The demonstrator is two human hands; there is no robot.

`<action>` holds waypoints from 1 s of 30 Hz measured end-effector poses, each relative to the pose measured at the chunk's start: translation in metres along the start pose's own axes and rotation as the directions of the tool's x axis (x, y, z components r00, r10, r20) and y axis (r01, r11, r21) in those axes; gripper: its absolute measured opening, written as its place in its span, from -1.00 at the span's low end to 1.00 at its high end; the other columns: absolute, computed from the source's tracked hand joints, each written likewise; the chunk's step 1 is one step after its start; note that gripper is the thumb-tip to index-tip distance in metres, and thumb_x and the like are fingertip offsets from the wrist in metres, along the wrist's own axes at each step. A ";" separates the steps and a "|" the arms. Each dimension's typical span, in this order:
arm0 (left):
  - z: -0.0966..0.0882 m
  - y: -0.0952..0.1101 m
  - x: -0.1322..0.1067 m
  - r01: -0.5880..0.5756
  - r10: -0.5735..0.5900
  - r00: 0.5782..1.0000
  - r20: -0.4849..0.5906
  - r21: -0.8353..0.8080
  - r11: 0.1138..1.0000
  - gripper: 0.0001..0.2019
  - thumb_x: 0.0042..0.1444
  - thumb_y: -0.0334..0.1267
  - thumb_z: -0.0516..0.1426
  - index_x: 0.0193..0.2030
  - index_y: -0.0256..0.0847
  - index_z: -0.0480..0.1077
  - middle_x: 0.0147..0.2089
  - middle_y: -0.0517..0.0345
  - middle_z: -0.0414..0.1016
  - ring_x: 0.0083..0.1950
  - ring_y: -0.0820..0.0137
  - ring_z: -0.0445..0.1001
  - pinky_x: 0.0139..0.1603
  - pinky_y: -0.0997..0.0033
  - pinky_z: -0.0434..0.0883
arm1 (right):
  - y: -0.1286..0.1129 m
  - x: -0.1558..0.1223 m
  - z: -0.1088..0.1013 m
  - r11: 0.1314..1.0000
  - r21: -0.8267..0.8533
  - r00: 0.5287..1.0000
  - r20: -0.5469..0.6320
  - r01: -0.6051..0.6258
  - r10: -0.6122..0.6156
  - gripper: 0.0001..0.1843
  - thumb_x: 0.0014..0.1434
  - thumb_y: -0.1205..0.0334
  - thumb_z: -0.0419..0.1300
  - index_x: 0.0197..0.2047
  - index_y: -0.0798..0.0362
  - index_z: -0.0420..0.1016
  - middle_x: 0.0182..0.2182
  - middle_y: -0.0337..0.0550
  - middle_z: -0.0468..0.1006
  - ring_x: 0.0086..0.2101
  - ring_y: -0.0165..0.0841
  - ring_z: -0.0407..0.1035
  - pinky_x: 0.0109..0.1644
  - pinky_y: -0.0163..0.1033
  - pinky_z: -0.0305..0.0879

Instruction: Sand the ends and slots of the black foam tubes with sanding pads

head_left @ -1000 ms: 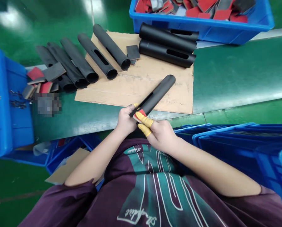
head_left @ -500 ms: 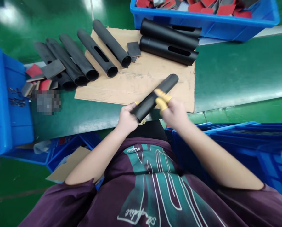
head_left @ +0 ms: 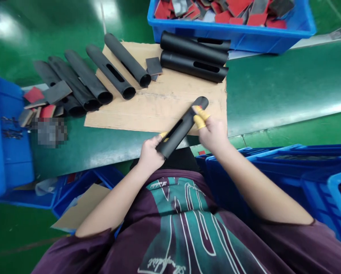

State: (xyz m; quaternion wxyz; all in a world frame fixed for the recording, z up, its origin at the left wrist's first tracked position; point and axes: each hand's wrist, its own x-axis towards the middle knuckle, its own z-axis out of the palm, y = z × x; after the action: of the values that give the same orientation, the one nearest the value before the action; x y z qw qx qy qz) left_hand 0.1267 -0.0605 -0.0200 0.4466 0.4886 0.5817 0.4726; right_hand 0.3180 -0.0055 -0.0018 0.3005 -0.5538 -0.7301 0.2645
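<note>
1. The left hand [head_left: 152,155] is clamped around the near end of a black tube [head_left: 178,137], with a yellow-covered finger along its side.
2. The right hand [head_left: 214,133] is at the far part of that tube, its thumb and fingers, some in yellow covers [head_left: 199,121], closed on a small red piece [head_left: 199,108] against the surface; the piece is mostly hidden, so its full shape is hard to make out.
3. The tube slants between the two hands, a long slot in its upper side, its far end over a cardboard sheet [head_left: 147,112] and its near end by the front edge of the green bench [head_left: 273,82].
4. Left of the hands, five more dark tubes [head_left: 110,72] lie side by side in a slanting row, some on the cardboard.
5. Loose red and grey pads [head_left: 58,92] are heaped at the row's left end, near a blue crate [head_left: 12,152].
6. Farther back, three black tubes [head_left: 193,67] lie together beside a blue bin [head_left: 216,36] of similar pads, with a dark square pad [head_left: 153,65] near their left ends.
</note>
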 end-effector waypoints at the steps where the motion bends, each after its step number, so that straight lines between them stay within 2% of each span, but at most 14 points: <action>1: -0.002 0.001 0.000 -0.036 0.036 0.999 0.014 0.035 0.999 -0.66 -0.23 -0.43 0.24 -0.21 -0.23 0.64 -0.24 0.07 0.70 -0.14 0.14 0.66 -0.07 0.22 0.57 | -0.004 -0.005 0.001 1.000 -0.022 0.996 0.084 0.022 -0.020 -0.52 0.35 0.12 0.04 0.19 0.09 0.58 -0.03 0.03 0.70 -0.04 -0.10 0.61 0.07 -0.01 0.56; 3: -0.007 0.005 0.001 -0.102 0.097 0.994 0.049 0.094 0.990 -0.66 -0.17 -0.41 0.23 -0.18 -0.23 0.64 -0.20 0.05 0.72 -0.13 0.15 0.67 -0.06 0.23 0.57 | -0.014 -0.015 0.003 0.994 -0.064 0.955 0.288 0.090 -0.068 -0.53 0.35 0.05 0.07 0.16 0.06 0.61 -0.25 0.04 0.73 -0.26 -0.08 0.65 -0.07 0.01 0.59; 4: -0.010 0.007 0.001 -0.119 0.114 0.992 0.056 0.111 0.987 -0.66 -0.15 -0.40 0.24 -0.17 -0.22 0.64 -0.20 0.05 0.72 -0.15 0.16 0.67 -0.08 0.24 0.58 | -0.016 -0.016 0.003 0.991 -0.077 0.936 0.343 0.109 -0.076 -0.54 0.34 0.03 0.09 0.15 0.04 0.62 -0.29 0.03 0.73 -0.32 -0.08 0.64 -0.11 0.02 0.60; 5: -0.013 0.008 0.000 -0.129 0.122 0.990 0.063 0.126 0.984 -0.66 -0.14 -0.38 0.24 -0.15 -0.22 0.65 -0.21 0.05 0.72 -0.19 0.17 0.68 -0.13 0.25 0.59 | -0.015 -0.013 0.003 0.991 -0.084 0.937 0.344 0.104 -0.069 -0.55 0.33 0.05 0.11 0.16 0.03 0.61 -0.26 0.03 0.73 -0.30 -0.07 0.65 -0.09 0.03 0.60; 6: -0.016 0.008 -0.001 -0.138 0.128 0.989 0.074 0.143 0.980 -0.66 -0.12 -0.38 0.25 -0.14 -0.22 0.65 -0.23 0.06 0.72 -0.23 0.18 0.67 -0.19 0.27 0.59 | -0.011 -0.006 0.002 0.994 -0.082 0.956 0.289 0.072 -0.045 -0.56 0.32 0.09 0.13 0.17 0.03 0.60 -0.17 0.03 0.73 -0.21 -0.06 0.65 -0.03 0.04 0.58; 8: -0.023 0.006 -0.003 -0.163 0.149 0.984 0.093 0.172 0.971 -0.68 -0.11 -0.36 0.27 -0.14 -0.22 0.65 -0.29 0.05 0.71 -0.30 0.19 0.66 -0.29 0.29 0.57 | 0.004 0.012 -0.001 0.998 -0.045 0.994 0.097 -0.038 0.042 -0.55 0.31 0.20 0.12 0.21 0.06 0.57 0.06 0.01 0.65 0.04 -0.07 0.57 0.18 0.04 0.49; 10: -0.027 0.000 -0.006 -0.185 0.169 0.981 0.095 0.207 0.961 -0.71 -0.05 -0.32 0.26 -0.14 -0.20 0.66 -0.32 0.04 0.70 -0.33 0.20 0.66 -0.33 0.29 0.55 | 0.016 0.024 -0.003 0.994 0.004 0.994 -0.008 -0.111 0.111 -0.54 0.30 0.25 0.10 0.22 0.09 0.55 0.11 -0.02 0.62 0.16 -0.10 0.48 0.29 0.05 0.40; 13: -0.033 -0.010 -0.007 -0.238 0.210 0.970 0.121 0.328 0.914 -0.79 0.06 -0.22 0.23 -0.20 -0.18 0.65 -0.37 0.03 0.68 -0.38 0.23 0.63 -0.34 0.31 0.53 | 0.017 0.021 -0.001 0.998 0.034 0.993 0.113 -0.046 0.042 -0.55 0.32 0.17 0.11 0.20 0.05 0.57 0.01 -0.02 0.68 0.09 -0.08 0.54 0.26 0.07 0.44; 15: -0.037 -0.016 -0.006 -0.301 0.252 0.953 0.169 0.430 0.851 -0.81 0.07 -0.18 0.22 -0.25 -0.16 0.64 -0.42 0.04 0.65 -0.42 0.26 0.61 -0.36 0.33 0.51 | 0.014 0.018 -0.001 0.999 0.042 0.985 0.171 -0.010 0.002 -0.58 0.31 0.14 0.14 0.18 -0.01 0.59 -0.01 -0.05 0.69 0.04 -0.09 0.57 0.23 0.06 0.47; 19: -0.041 -0.020 -0.001 -0.428 0.359 0.904 0.234 0.533 0.730 -0.84 0.10 -0.15 0.19 -0.37 -0.12 0.56 -0.55 0.11 0.53 -0.53 0.33 0.50 -0.46 0.40 0.40 | 0.012 0.026 -0.005 0.986 0.052 0.987 0.019 -0.161 0.160 -0.57 0.30 0.25 0.12 0.18 0.05 0.58 0.08 -0.06 0.64 0.11 -0.12 0.53 0.26 0.05 0.44; 21: -0.041 -0.019 0.000 -0.487 0.420 0.871 0.254 0.555 0.674 -0.84 0.11 -0.18 0.17 -0.44 -0.12 0.50 -0.63 0.17 0.44 -0.60 0.39 0.41 -0.51 0.43 0.31 | 0.011 0.028 -0.006 0.984 0.072 0.985 0.076 -0.163 0.157 -0.55 0.30 0.24 0.13 0.21 0.07 0.55 0.12 -0.03 0.62 0.16 -0.11 0.49 0.30 0.06 0.40; 24: -0.039 -0.018 0.001 -0.573 0.512 0.811 0.283 0.561 0.597 -0.85 0.10 -0.26 0.18 -0.48 -0.12 0.44 -0.67 0.25 0.33 -0.65 0.45 0.30 -0.54 0.45 0.22 | 0.011 0.027 -0.007 0.989 0.105 0.976 0.203 -0.104 0.081 -0.55 0.30 0.19 0.15 0.22 0.01 0.55 0.13 -0.07 0.60 0.17 -0.09 0.47 0.32 0.10 0.37; 28: -0.038 -0.019 -0.001 -0.605 0.542 0.783 0.305 0.575 0.550 -0.85 0.11 -0.32 0.15 -0.48 -0.12 0.42 -0.66 0.26 0.31 -0.64 0.46 0.28 -0.52 0.44 0.19 | 0.014 0.026 -0.010 0.979 0.106 0.985 0.036 -0.174 0.171 -0.57 0.31 0.27 0.11 0.18 0.12 0.57 0.09 -0.04 0.63 0.13 -0.10 0.51 0.28 0.07 0.43; 30: -0.037 -0.020 -0.001 -0.600 0.535 0.785 0.311 0.595 0.534 -0.85 0.11 -0.31 0.13 -0.48 -0.12 0.42 -0.66 0.26 0.30 -0.63 0.45 0.27 -0.51 0.42 0.20 | 0.010 0.019 -0.008 0.985 0.093 0.988 0.065 -0.142 0.137 -0.56 0.31 0.25 0.11 0.20 0.10 0.56 0.07 -0.03 0.64 0.10 -0.11 0.54 0.24 0.04 0.47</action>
State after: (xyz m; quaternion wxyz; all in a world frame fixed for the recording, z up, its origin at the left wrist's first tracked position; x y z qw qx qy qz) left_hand 0.0872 -0.0677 -0.0344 0.0892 0.7971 0.4988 0.3285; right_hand 0.3261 0.0155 -0.0006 0.2863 -0.5804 -0.6842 0.3362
